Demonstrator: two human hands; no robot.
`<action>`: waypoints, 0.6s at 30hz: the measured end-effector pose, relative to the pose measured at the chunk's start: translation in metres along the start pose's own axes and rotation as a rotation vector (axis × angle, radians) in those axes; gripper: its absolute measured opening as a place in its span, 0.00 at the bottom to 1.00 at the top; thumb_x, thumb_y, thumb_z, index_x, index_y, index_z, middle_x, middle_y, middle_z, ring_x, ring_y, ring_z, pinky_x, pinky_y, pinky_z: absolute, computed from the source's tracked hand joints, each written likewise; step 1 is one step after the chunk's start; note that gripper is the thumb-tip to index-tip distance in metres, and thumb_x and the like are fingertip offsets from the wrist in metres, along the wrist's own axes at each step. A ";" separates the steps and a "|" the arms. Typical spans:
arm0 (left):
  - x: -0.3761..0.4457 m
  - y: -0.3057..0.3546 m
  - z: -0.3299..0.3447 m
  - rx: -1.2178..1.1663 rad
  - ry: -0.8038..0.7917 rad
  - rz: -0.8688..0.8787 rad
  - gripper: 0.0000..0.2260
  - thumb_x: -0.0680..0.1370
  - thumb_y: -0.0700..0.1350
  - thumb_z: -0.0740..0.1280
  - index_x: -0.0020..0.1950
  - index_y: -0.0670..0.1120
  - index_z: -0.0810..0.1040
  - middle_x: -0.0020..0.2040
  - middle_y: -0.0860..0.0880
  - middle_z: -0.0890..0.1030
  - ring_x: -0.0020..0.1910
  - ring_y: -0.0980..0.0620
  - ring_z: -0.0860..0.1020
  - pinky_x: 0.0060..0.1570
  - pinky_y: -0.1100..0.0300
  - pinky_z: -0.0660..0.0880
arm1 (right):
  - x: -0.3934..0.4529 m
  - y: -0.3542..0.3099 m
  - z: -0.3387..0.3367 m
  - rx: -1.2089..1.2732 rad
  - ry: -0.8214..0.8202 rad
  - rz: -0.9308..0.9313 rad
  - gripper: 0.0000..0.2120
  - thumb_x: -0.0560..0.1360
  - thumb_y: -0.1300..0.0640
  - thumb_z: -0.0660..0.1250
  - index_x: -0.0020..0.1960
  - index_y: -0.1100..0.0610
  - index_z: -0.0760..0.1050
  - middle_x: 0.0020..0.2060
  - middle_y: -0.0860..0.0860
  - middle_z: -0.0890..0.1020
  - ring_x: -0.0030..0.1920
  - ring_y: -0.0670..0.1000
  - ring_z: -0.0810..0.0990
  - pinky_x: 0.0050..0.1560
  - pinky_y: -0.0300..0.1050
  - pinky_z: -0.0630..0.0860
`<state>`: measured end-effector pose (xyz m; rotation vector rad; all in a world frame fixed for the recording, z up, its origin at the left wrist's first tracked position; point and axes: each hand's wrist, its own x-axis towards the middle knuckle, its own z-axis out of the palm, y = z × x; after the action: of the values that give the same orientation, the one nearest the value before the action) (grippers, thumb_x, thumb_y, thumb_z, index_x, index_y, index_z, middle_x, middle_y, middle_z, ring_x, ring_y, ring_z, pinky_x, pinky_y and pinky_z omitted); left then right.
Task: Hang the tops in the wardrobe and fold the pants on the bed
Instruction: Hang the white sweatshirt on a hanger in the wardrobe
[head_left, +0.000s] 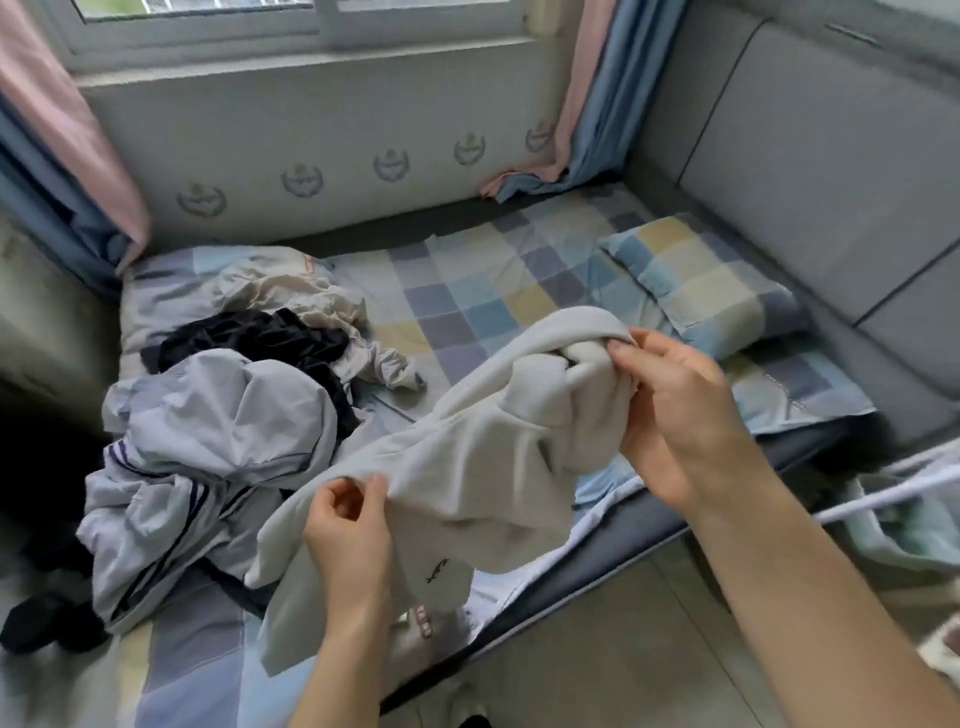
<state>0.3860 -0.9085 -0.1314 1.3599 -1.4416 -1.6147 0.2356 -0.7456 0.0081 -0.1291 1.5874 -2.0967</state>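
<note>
Fingers of the left hand (347, 519) pinch the grey garment's (483, 467) edge while the right hand (670, 410) grips its bunched end, lifting it above the bed (467, 291), probably to shake it open; other clothes (218, 447) lie alongside.

left hand (347, 525) pinches edge of pale grey garment (483, 467) | right hand (675, 410) grips its bunched upper part | garment held above checked bed (467, 296) | pile: striped light top (208, 441), black garment (260, 338), beige garment (291, 291) | pillow (701, 286) by headboard
</note>
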 end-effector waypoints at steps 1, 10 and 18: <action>-0.005 0.008 0.008 0.018 -0.070 0.008 0.03 0.77 0.43 0.71 0.45 0.47 0.77 0.43 0.49 0.80 0.41 0.54 0.77 0.41 0.63 0.72 | -0.008 -0.012 -0.006 0.006 0.010 -0.019 0.07 0.79 0.63 0.61 0.48 0.58 0.77 0.39 0.53 0.84 0.39 0.48 0.82 0.36 0.40 0.77; -0.105 0.042 0.080 0.081 -1.154 -0.045 0.38 0.68 0.30 0.75 0.69 0.61 0.70 0.63 0.46 0.78 0.59 0.47 0.80 0.51 0.50 0.80 | -0.090 -0.115 -0.086 0.128 0.098 -0.232 0.08 0.80 0.63 0.59 0.54 0.57 0.76 0.41 0.53 0.83 0.41 0.49 0.82 0.40 0.43 0.79; -0.261 0.038 0.172 0.292 -0.972 0.401 0.16 0.74 0.42 0.73 0.29 0.44 0.72 0.27 0.51 0.73 0.30 0.54 0.70 0.32 0.61 0.65 | -0.140 -0.157 -0.173 0.239 0.294 -0.286 0.08 0.80 0.62 0.60 0.49 0.56 0.78 0.37 0.52 0.83 0.38 0.48 0.83 0.39 0.43 0.81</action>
<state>0.3006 -0.6214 -0.0334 0.2839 -2.3752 -1.9055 0.2414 -0.5024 0.1291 0.0400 1.5342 -2.6123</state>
